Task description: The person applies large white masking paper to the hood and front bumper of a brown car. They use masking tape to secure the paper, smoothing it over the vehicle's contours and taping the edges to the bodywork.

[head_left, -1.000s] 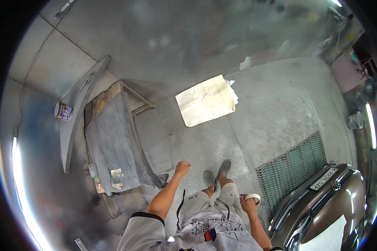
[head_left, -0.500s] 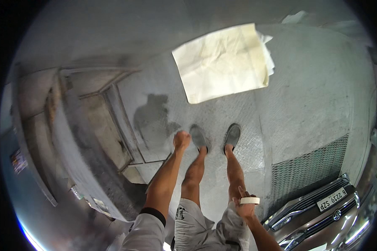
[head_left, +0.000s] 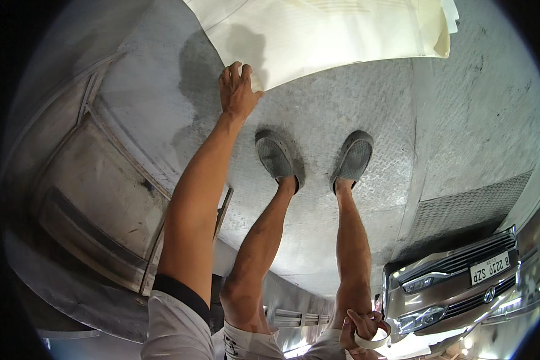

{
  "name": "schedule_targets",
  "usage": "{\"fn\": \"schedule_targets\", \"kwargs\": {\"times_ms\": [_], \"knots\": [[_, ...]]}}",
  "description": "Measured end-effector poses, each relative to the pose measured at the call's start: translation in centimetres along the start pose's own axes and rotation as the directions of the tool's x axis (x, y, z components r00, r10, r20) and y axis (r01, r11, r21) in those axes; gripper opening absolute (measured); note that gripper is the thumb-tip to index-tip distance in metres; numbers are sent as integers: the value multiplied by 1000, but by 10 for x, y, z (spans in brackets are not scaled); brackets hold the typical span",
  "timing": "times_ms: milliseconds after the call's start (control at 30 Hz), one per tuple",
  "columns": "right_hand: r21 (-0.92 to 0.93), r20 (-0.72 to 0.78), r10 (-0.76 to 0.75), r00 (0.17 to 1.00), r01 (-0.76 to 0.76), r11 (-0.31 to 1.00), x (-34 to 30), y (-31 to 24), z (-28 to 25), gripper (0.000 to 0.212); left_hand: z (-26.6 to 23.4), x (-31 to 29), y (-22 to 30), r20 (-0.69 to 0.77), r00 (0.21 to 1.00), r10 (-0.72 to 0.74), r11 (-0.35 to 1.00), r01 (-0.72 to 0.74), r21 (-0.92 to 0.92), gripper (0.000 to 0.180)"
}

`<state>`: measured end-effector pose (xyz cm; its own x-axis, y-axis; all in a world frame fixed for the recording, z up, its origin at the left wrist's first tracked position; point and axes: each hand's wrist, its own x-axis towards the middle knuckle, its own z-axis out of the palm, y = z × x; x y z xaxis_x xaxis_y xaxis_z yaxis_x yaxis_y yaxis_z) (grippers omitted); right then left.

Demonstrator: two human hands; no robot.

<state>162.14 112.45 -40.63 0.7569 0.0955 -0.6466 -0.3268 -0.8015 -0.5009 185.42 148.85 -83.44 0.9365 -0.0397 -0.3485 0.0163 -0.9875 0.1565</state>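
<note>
Left hand (head_left: 237,95) farther forward, palm-down at corner of cream paper (head_left: 342,36)

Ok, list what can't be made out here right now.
All in the head view:
Cream paper: far side cut off by the top edge.
Paper's near left corner: partly hidden by the left hand; whether the fingertips touch it is unclear.
Tape roll: partly covered by fingers of the right hand.
</note>
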Motion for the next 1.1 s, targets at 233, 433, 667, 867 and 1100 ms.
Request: {"fn": "schedule_targets", "kwargs": {"times_ms": [233,433,667,867,1100], "knots": [[26,-29,12,1000,-12,1000,4,2,4,23,-6,2,-12,202,979,29,993,-5,-118,50],[-7,57,19,998,-19,1000,13,-4,-10,25,-12,14,-27,291,953,80,971,-8,-239,24],[-53,53,-111,992,113,992,28,-10,-18,18,-40,18,-13,374,921,-113,905,251,-344,18],[66,-45,85,995,-82,994,8,-1,6,17,-134,5,42,588,809,-8,809,351,-472,17],[889,286,413,865,-401,223,178,-72,12,45,-241,-67,116,661,696,281,315,584,-748,14]]}}
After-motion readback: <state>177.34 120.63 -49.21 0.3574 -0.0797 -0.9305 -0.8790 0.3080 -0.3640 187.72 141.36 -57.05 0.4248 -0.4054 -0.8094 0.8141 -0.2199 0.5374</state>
